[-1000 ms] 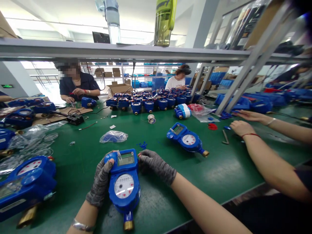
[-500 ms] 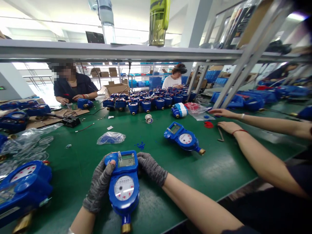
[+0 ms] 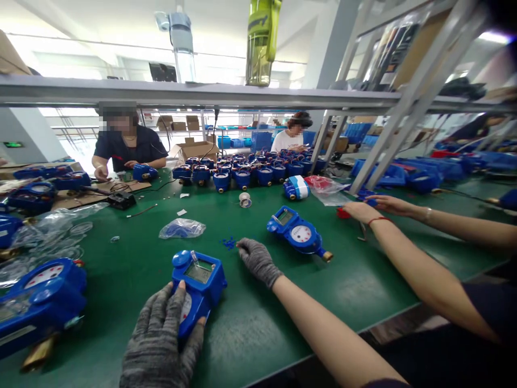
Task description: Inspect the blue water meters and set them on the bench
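Observation:
My left hand (image 3: 159, 337), in a grey fingerless glove, is wrapped round a blue water meter (image 3: 204, 295) in front of me. The meter's small display faces up, while my hand covers much of its round dial and lower end. Also gloved, my right hand (image 3: 259, 262) is bent with its fingertips together beside several small blue pieces (image 3: 229, 243) on the green table. Whatever those fingertips pinch, if anything, is too small to make out. To the right of that hand lies a second blue water meter (image 3: 299, 231) with a brass end.
A clear plastic bag (image 3: 182, 228) and a solder spool (image 3: 245, 200) lie further back. Another meter (image 3: 44, 307) is at left. At right, a co-worker's hands (image 3: 361, 212) reach over red pieces. Rows of meters (image 3: 242, 179) stand under the shelf (image 3: 218, 92).
My right hand has let go of the meter and moved up to the small blue pieces. My left hand has shifted over the dial, and the meter has turned and tilted.

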Tool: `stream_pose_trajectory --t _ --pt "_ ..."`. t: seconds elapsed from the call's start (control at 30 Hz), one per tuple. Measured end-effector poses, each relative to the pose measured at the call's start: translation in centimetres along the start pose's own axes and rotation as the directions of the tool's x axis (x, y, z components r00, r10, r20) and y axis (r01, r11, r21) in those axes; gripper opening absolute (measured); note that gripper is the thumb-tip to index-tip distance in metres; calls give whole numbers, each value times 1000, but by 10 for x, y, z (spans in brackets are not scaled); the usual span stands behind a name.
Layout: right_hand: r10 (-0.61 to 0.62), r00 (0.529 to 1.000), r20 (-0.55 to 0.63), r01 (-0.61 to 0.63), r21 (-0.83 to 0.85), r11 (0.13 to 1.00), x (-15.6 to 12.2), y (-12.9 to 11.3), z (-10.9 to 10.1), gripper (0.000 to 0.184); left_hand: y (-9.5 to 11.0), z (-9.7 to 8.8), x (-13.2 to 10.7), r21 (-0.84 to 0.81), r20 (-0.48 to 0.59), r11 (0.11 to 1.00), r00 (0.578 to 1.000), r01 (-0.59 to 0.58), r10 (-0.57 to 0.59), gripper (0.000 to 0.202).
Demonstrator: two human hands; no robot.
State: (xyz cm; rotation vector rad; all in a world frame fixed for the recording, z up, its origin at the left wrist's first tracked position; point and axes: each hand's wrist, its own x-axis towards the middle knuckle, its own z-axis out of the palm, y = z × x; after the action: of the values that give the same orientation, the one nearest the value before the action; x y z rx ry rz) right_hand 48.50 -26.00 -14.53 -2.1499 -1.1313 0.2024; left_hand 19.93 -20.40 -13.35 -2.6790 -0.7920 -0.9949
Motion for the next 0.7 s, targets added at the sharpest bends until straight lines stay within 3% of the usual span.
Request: stream_pose_trajectory --t 0.23,0.5,0.6,0.7 --pt "-6 999 51 18 -253 967 25 0 21 19 -13 -4 3 -167 -11 982 996 -87 87 57" --pt "5 994 108 39 -398 917 32 -7 21 26 -35 -13 11 -387 -1 896 972 -218 237 56" --pt "6 988 154 61 -426 903 20 -3 20 25 -39 -20 15 -482 51 853 965 -203 258 55" --pt "-4 983 183 84 -432 898 8 1 20 24 -31 -19 14 -612 38 785 987 -101 156 43"
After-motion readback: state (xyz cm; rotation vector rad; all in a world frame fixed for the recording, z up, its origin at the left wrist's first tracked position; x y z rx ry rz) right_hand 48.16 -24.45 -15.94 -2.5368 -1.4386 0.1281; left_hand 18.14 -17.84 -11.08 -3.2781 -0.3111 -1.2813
